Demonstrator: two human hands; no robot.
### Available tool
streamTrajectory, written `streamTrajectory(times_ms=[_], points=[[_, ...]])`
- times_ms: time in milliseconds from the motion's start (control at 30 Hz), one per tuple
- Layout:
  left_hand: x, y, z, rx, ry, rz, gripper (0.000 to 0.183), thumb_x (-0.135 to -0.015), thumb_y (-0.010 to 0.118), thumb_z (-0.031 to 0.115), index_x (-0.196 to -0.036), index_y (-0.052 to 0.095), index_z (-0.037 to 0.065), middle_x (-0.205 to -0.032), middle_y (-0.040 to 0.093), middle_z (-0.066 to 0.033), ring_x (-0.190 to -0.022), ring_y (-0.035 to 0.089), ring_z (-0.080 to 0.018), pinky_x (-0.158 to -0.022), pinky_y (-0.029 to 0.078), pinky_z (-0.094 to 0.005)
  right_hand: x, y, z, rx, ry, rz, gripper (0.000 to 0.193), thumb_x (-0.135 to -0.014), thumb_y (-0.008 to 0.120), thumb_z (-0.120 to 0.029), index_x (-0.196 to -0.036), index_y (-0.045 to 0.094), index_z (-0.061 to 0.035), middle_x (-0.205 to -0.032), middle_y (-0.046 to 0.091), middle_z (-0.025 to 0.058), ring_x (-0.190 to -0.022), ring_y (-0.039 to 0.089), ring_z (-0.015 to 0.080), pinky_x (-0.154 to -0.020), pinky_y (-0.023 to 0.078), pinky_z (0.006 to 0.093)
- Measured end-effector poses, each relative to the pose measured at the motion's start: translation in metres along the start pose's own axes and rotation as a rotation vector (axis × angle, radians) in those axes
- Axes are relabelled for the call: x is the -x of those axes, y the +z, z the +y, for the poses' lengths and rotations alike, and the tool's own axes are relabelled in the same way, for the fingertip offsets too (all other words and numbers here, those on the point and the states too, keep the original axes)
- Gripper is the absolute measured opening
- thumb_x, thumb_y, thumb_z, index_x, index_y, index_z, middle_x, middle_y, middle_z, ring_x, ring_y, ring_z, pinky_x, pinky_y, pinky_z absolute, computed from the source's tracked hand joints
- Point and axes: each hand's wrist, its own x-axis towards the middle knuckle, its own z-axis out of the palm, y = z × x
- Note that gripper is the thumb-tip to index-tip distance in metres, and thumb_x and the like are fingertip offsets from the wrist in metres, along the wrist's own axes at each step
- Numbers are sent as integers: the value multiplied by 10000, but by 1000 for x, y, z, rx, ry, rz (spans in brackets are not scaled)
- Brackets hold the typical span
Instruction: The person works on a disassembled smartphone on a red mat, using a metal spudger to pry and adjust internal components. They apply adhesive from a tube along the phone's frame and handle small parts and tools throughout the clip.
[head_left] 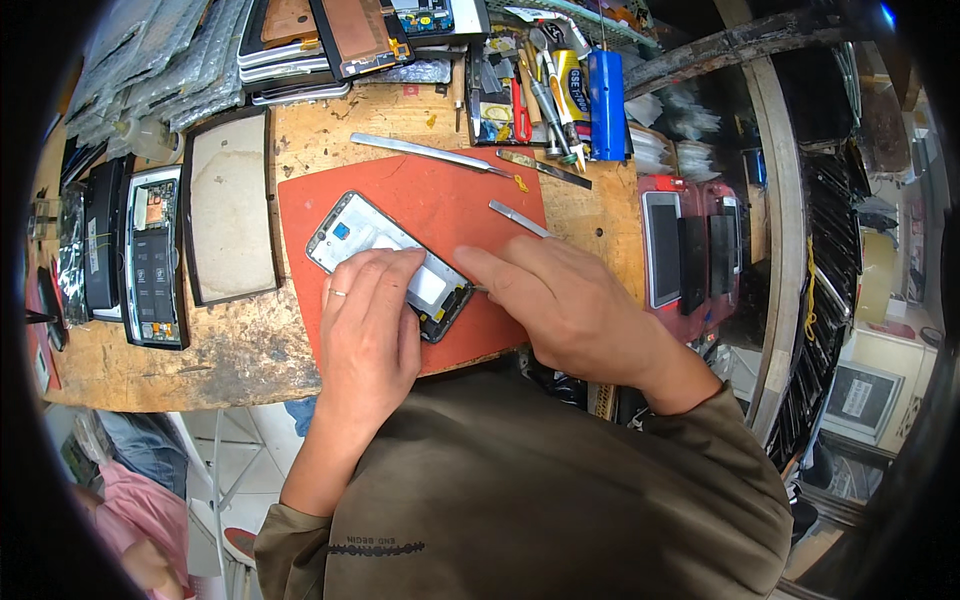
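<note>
A phone mid-frame [345,222], silver inside with a black rim, lies slanted on an orange-red mat [305,270]. My left hand [368,300], a ring on one finger, grips it across the middle, fingertips resting on the silver inner face. At the frame's lower right edge, my right hand [560,300] is closed with its fingers pinched. A thin tip shows between those fingers and the frame; my hand hides the rest of the tool. Just beyond the right hand lies a flat metal strip [518,217]. Metal tweezers [430,153] and a blade-like tool [545,168] lie along the mat's far edge.
On the left stand an opened phone [153,260] and a beige panel [230,210]. Bubble-wrap sleeves [165,60] and stacked screens [295,60] fill the back left. A tool tray [497,110] holds a blue box [605,105]. Phones lie on a red tray [665,300] at right. Someone in pink [145,510] is lower left.
</note>
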Motion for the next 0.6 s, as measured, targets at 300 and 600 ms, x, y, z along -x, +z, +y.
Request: streamTrajectory(times_ms=[300, 600], points=[[4, -2, -6, 9, 32, -40, 541, -753, 627, -122, -1284, 664, -23, -1192, 690, -172, -1188, 635, -369, -1034, 481, -480, 6, 8, -3, 38, 26, 80, 303, -938, 687, -115, -1219, 658, -6, -876, 586, 84, -739, 657, 272, -653, 532, 391], [5, -2, -6, -5, 54, -45, 567, -755, 623, -120, -1313, 645, -21, -1214, 676, -169, -1192, 625, -366, -1032, 474, -480, -2, 12, -1, -12, 59, 177, 104, -919, 722, -92, -965, 641, -47, -756, 582, 84, -606, 635, 305, -554, 505, 427]])
